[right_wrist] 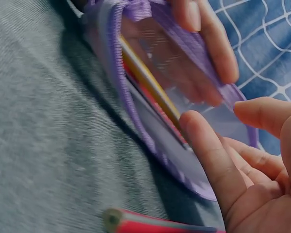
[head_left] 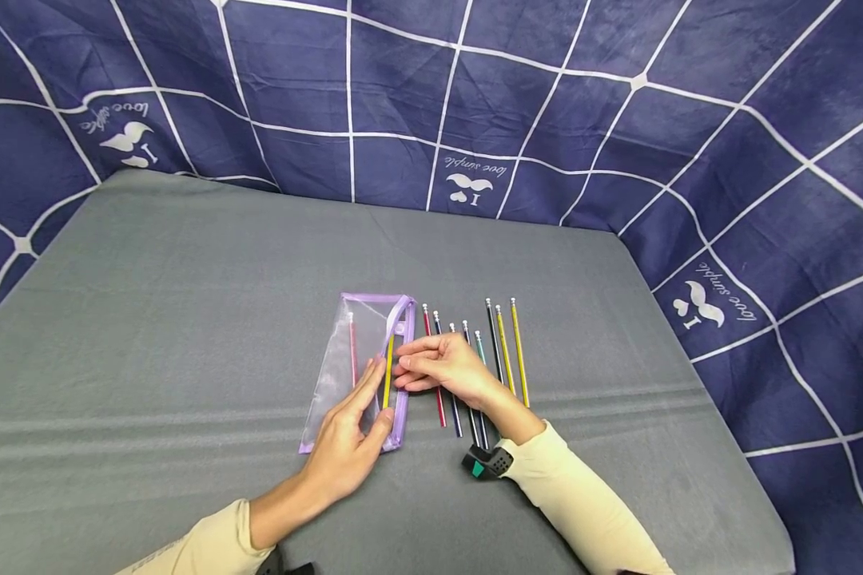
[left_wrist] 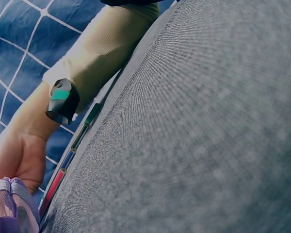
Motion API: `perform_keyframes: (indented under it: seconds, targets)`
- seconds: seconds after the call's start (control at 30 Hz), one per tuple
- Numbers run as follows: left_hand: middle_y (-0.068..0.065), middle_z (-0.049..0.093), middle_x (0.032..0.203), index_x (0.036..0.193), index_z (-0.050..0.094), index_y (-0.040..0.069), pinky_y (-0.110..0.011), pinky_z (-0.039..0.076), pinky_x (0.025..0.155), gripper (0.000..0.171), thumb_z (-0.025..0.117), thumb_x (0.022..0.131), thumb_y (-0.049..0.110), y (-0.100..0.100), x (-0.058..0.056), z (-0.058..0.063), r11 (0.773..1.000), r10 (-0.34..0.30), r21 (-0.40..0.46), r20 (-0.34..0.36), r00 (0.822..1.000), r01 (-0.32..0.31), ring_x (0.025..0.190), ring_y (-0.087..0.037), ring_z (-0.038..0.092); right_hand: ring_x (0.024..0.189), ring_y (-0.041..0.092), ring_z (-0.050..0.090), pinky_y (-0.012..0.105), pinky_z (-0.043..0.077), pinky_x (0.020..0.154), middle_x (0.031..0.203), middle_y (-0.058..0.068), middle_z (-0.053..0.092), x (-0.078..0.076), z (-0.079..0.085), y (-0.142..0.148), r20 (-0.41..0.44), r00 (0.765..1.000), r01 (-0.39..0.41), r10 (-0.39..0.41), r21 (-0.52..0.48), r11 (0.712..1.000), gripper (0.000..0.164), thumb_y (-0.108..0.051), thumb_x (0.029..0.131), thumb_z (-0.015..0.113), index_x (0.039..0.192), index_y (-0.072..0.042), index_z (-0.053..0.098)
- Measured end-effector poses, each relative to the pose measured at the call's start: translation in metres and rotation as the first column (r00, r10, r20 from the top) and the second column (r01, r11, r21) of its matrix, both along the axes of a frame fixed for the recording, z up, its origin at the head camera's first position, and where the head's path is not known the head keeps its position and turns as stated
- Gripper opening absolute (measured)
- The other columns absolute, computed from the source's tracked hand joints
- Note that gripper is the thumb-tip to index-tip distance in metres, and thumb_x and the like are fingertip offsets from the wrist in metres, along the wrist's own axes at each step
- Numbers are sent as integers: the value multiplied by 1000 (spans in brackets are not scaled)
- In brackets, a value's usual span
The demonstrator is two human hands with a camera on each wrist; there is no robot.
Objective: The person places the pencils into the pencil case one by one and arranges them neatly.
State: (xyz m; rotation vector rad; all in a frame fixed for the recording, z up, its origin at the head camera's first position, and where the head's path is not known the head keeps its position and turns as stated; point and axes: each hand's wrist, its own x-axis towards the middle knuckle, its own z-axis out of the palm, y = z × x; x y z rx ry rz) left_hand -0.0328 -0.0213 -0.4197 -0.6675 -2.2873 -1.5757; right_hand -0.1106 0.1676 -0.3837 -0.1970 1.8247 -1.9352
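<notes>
A clear mesh pencil pouch with purple edging lies on the grey surface, its zipped side gaping. My left hand holds the pouch's upper layer near the opening, fingers stretched along the mesh. Inside lie a yellow pencil and a red pencil. At the opening is my right hand, its thumb and fingers apart, the thumb tip beside the yellow pencil's end. In the left wrist view, the purple edge shows near my right hand.
Right of the pouch lie several pencils, among them a red pencil, a black pencil and a yellow pencil. Some pass under my right hand and forearm. A blue checked cloth hangs behind the grey surface.
</notes>
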Motion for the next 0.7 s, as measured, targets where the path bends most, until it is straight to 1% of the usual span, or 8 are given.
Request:
perform_keyframes:
  seconds: [0.23,0.43,0.57,0.7]
  targets:
    - [-20,42,150,144,43,-9,-19,22,116,60,62,88,-2,1,-1,2,1000,-10,8,-8,1000,10,139,-35,38,73,18,73,31,61,70,89,18,72,-6,11,13,-50,995,89,-89,-16,996,35,6,93,57,122,25,51]
    - [-20,42,150,143,43,-10,-21,22,117,59,62,88,-2,1,-2,2,1000,-9,10,-16,1000,9,139,-36,38,72,18,73,32,62,69,84,11,72,-11,19,24,-94,984,152,-154,-36,988,37,5,93,57,122,27,48]
    - [-20,42,150,143,43,-10,-20,22,117,59,62,87,-2,1,-2,2,1000,-5,13,-18,1000,5,139,-36,38,72,19,73,33,62,69,81,9,72,-13,20,28,-113,976,182,-187,-50,982,38,5,94,56,122,28,47]
    - [-20,42,149,143,44,-10,-20,22,116,59,63,87,-2,0,-1,1,1000,2,10,-21,1000,-1,138,-36,38,72,19,73,33,62,69,81,9,73,-14,21,31,-116,974,192,-196,-50,980,40,4,94,56,123,29,46]
